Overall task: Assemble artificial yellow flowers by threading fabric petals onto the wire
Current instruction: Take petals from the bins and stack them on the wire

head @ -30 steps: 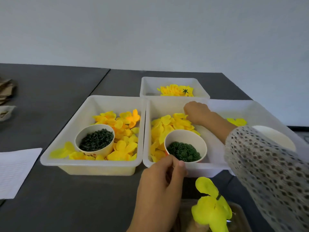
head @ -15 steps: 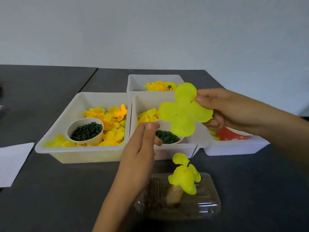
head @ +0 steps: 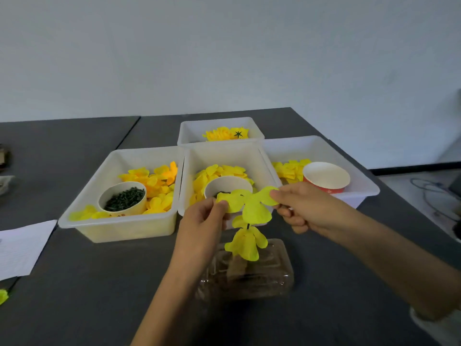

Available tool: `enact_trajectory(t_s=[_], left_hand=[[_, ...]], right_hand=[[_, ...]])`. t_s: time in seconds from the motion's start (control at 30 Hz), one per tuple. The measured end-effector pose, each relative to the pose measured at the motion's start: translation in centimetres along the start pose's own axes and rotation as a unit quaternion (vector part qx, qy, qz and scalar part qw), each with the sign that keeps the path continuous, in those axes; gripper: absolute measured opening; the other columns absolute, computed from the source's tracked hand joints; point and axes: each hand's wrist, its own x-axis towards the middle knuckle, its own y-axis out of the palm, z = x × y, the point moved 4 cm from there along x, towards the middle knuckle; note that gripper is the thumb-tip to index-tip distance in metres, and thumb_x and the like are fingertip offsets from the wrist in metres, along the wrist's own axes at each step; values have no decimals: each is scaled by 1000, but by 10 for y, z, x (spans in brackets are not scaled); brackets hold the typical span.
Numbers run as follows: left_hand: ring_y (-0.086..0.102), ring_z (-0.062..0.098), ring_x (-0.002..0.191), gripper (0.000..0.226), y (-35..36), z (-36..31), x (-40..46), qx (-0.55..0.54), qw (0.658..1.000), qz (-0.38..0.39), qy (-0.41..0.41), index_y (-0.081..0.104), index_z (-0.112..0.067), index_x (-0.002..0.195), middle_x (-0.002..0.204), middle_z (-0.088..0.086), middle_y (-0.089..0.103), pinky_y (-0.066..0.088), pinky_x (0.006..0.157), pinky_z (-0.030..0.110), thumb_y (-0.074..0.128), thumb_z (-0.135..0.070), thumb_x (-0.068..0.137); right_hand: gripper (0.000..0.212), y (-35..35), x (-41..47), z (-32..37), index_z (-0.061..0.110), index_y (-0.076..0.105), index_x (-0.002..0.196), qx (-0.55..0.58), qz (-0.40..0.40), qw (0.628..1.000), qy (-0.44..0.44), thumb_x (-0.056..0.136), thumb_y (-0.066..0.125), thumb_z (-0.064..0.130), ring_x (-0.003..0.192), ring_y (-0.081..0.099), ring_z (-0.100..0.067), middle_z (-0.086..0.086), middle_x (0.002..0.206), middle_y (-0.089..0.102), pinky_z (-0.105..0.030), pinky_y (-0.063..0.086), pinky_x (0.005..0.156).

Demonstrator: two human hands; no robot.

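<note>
Petal piece (head: pixel 249 203), a yellow four-lobed fabric cut-out, is held flat above the dark wire (head: pixel 248 226), just over the petals already threaded (head: pixel 245 242). Left hand (head: pixel 204 221) pinches its left lobe between thumb and fingertips; right hand (head: pixel 299 208) pinches the right lobe likewise, other fingers curled. Wire stands upright from a clear plastic container (head: pixel 249 273) on the dark table (head: pixel 87 283). Behind are four white trays (head: pixel 119 226) holding yellow petals, with paper cups (head: pixel 122 198) inside three. White paper (head: pixel 20 248) lies at left

No legible text, label or number on any surface.
</note>
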Motion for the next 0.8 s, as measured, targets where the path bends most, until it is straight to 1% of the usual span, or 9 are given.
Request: enact_trajectory(t_s=[0.07, 0.2, 0.27, 0.37, 0.5, 0.6, 0.67, 0.73, 0.8], left_hand=[[45, 3, 50, 42, -3, 2, -4, 19, 1000, 0, -20, 61, -16, 55, 52, -11, 54, 35, 56, 26, 53, -14, 96], [50, -4, 42, 50, -4, -2, -19, 21, 999, 18, -35, 64, -19, 48, 47, -10, 57, 33, 40, 8, 52, -10, 95], [57, -2, 51, 44, -1, -3, -25, 20, 999, 31, -30, 68, -15, 54, 56, -4, 66, 38, 47, 10, 54, -15, 95], [60, 9, 68, 35, 3, -10, -30, 17, 999, 40, 19, 72, -16, 61, 70, 5, 71, 45, 63, 22, 53, -31, 86], [48, 2, 54, 34, 5, -22, -34, 35, 996, 11, 81, 71, -23, 60, 55, -11, 58, 38, 54, 12, 51, -29, 86], [52, 19, 58, 32, 6, -18, -37, 70, 994, 3, 79, 73, -24, 65, 61, 3, 64, 44, 55, 29, 51, -35, 86], [48, 15, 55, 32, 5, -11, -39, 85, 994, -6, 64, 73, -25, 66, 60, 7, 62, 42, 53, 29, 51, -38, 85], [45, 11, 52, 32, 5, -5, -40, 92, 995, -10, 46, 74, -25, 65, 53, 4, 57, 40, 53, 32, 54, -35, 88], [41, 8, 49, 33, 5, -1, -41, 106, 993, -7, 43, 74, -24, 65, 48, -3, 50, 37, 50, 26, 57, -29, 93]], right_hand=[[34, 0, 1, -9, 9, 51, 71, 9, -17, 1000, -2, 100, 49, 26, 37, 27, -7, 1, 53, 38, -18, 20, 39], [35, 3, 4, -22, 9, 53, 71, 24, -46, 999, -13, 101, 46, 25, 37, 28, -7, 1, 54, 39, -19, 21, 40], [33, 4, 6, -21, 7, 51, 72, 40, -55, 997, -41, 102, 46, 21, 39, 26, -7, -1, 57, 38, -19, 20, 40], [27, 4, 10, -13, 6, 51, 77, 67, -63, 993, -78, 101, 46, 16, 42, 26, -8, -3, 61, 38, -21, 19, 43], [29, 1, 15, -3, 10, 56, 75, 80, -65, 988, -110, 101, 48, 22, 45, 29, -10, 3, 56, 41, -21, 23, 45], [32, 0, 20, -6, 12, 58, 71, 70, -58, 990, -109, 100, 49, 22, 43, 29, -9, 3, 57, 42, -21, 24, 46], [34, 1, 24, -13, 15, 57, 67, 61, -43, 993, -86, 100, 50, 21, 41, 29, -8, 4, 54, 44, -21, 24, 45], [37, 4, 28, -19, 18, 55, 63, 64, -27, 995, -71, 100, 51, 20, 40, 29, -8, 3, 54, 44, -20, 23, 42], [40, 6, 31, -22, 19, 55, 60, 56, -23, 996, -72, 99, 51, 20, 39, 29, -7, 3, 54, 43, -19, 23, 40]])
